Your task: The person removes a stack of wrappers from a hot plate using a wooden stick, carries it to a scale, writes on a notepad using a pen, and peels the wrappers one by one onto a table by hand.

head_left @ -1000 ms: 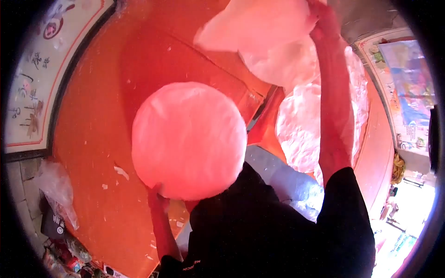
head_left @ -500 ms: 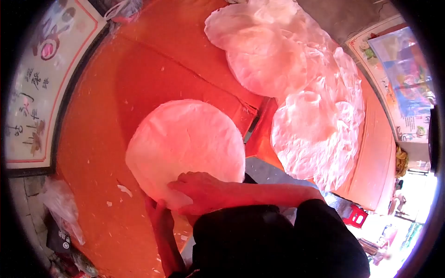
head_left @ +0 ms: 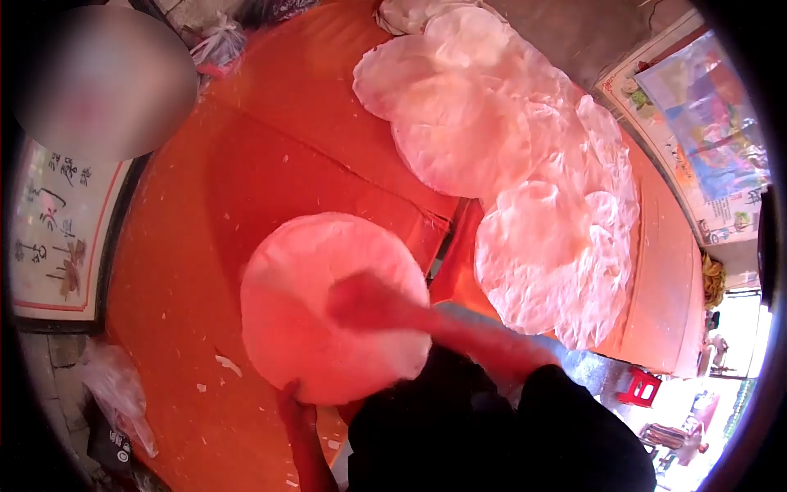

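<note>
A round stack of thin pale sheets (head_left: 303, 254) lies near me, lit pink. My left hand (head_left: 297, 402) is at its lower edge, thumb on top and the other fingers hidden beneath. Over the middle of the stack is my right hand (head_left: 365, 302), smeared by motion, so its fingers cannot be made out. A sheet beside it looks blurred at the left of the stack. To the right, many thin round sheets (head_left: 541, 238) lie spread and overlapping.
The orange surface (head_left: 164, 328) has a seam and small pale scraps. Plastic bags (head_left: 119, 394) sit at the left edge and top left. A framed panel (head_left: 61, 246) stands left, a poster (head_left: 705, 123) right. A red crate (head_left: 639, 387) is at lower right.
My right hand came down from the spread sheets at the upper right to the round stack, and now blurs over its middle. My left hand stays at the stack's lower edge.
</note>
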`<state>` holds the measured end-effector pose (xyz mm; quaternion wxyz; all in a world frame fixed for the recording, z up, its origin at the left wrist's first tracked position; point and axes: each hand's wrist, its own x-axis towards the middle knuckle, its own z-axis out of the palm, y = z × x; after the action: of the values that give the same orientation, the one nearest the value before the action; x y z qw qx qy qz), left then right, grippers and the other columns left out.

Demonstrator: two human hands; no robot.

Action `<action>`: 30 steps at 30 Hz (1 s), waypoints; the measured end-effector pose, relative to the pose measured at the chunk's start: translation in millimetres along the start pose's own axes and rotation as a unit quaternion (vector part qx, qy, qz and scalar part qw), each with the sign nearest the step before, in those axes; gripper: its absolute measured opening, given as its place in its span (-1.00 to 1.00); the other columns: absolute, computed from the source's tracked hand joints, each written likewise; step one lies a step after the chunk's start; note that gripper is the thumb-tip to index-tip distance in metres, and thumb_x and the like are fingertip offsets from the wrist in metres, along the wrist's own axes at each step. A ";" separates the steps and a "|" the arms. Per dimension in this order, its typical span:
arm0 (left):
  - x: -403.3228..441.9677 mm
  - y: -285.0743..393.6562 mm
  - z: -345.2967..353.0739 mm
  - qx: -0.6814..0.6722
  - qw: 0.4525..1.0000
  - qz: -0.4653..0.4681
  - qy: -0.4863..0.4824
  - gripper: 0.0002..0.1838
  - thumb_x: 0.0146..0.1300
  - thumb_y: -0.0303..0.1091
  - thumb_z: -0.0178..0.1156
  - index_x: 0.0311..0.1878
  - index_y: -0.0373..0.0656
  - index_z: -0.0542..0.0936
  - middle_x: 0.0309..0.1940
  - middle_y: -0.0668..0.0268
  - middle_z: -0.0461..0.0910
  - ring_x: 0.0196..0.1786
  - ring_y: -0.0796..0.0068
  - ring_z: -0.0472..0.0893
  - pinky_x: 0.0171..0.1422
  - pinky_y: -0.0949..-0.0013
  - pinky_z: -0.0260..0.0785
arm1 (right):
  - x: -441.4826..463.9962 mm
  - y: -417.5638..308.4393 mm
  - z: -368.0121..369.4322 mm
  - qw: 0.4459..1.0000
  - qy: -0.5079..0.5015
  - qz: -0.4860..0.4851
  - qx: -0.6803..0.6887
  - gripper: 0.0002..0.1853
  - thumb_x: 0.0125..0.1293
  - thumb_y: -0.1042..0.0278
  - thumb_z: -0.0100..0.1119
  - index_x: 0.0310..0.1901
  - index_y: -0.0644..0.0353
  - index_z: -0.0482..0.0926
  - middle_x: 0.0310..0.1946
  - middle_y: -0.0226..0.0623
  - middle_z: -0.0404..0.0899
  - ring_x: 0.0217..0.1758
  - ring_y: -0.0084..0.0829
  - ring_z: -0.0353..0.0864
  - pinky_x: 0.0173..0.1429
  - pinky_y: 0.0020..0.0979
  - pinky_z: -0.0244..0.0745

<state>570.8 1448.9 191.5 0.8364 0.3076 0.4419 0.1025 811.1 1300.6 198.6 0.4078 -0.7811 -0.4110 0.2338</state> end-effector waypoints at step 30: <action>33.6 -35.2 -42.0 -0.105 0.993 0.004 0.053 -0.36 0.01 -0.35 0.13 0.28 -0.07 0.37 0.20 0.33 0.41 0.26 0.25 0.39 0.36 0.13 0.30 | 101.5 131.5 -666.3 0.914 0.270 -0.097 0.286 -0.85 0.33 0.25 0.10 -0.25 0.12 0.58 -0.41 -0.48 0.55 -0.39 -0.61 0.51 -0.34 -0.48 0.40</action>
<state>553.4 1453.8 129.9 0.8389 0.2141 0.4713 0.1681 1393.3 1045.3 458.4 0.7300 -0.6206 -0.2746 0.0808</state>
